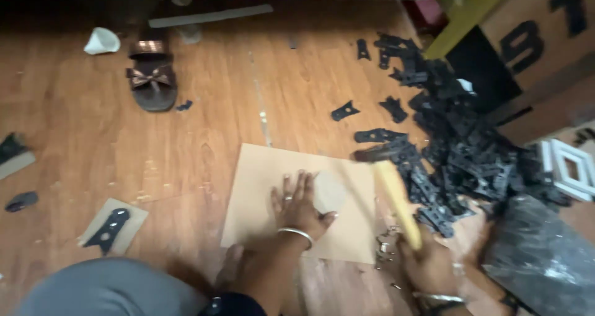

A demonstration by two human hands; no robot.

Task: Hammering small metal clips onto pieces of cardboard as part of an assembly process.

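My left hand [297,207] lies flat with fingers spread on a tan cardboard sheet [260,192] on the wooden floor. Its thumb rests beside a small pale round piece [328,192] on the sheet. It wears a ring and a silver bangle. My right hand [431,266] grips the yellow wooden handle of a hammer [396,201], whose dark head is blurred near the sheet's upper right corner. A heap of black cut-out pieces [458,149] lies just right of the hammer.
A brown sandal with a bow [152,77] and a white cup [102,41] lie at the far left. A black cut-out on a small card [111,227] sits lower left. A dark stone block [539,260] is lower right, a cardboard box [539,43] upper right.
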